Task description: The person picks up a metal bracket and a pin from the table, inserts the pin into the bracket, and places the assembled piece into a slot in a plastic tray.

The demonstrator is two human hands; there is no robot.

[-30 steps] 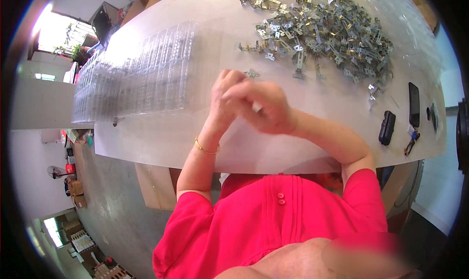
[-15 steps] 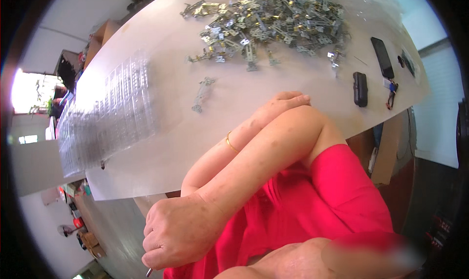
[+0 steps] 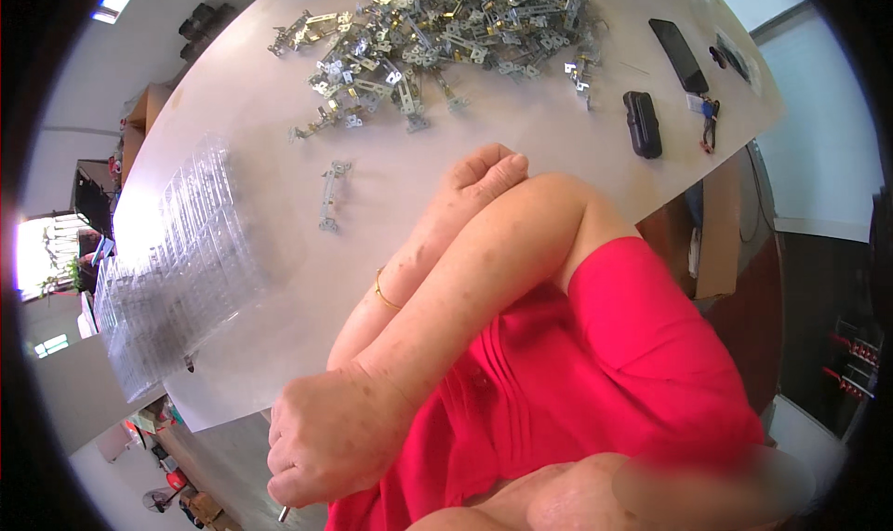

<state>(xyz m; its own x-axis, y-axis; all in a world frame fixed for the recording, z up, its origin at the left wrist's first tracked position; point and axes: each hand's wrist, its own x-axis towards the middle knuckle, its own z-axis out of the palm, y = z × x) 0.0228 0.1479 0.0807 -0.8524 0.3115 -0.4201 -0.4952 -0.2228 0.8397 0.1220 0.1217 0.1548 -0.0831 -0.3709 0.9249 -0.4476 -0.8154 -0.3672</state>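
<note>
My forearms cross in front of my red top. My right hand (image 3: 335, 431), at the lower left, is closed in a fist on a thin metal-tipped rod (image 3: 284, 513); only its tip shows below the fingers. My left hand (image 3: 484, 173), with a thin gold bangle (image 3: 384, 291) on its wrist, lies over the table beside my right elbow. Its fingers are curled in, and whether anything is inside them is hidden. Left of that hand, a single metal bracket (image 3: 329, 196) lies apart on the table. Farther back is a big heap of similar metal brackets (image 3: 465, 29), some with brass-coloured parts.
Clear plastic trays (image 3: 191, 261) are stacked along the left of the pale table (image 3: 270, 336). At the right lie a black phone (image 3: 679, 55), a dark oblong case (image 3: 643, 125) and keys (image 3: 709, 122). A cardboard box (image 3: 718, 219) stands below the right edge.
The view has shifted, so the table's contents sit farther left. My left hand's fingers are more curled than before. My right hand keeps its fist around the rod.
</note>
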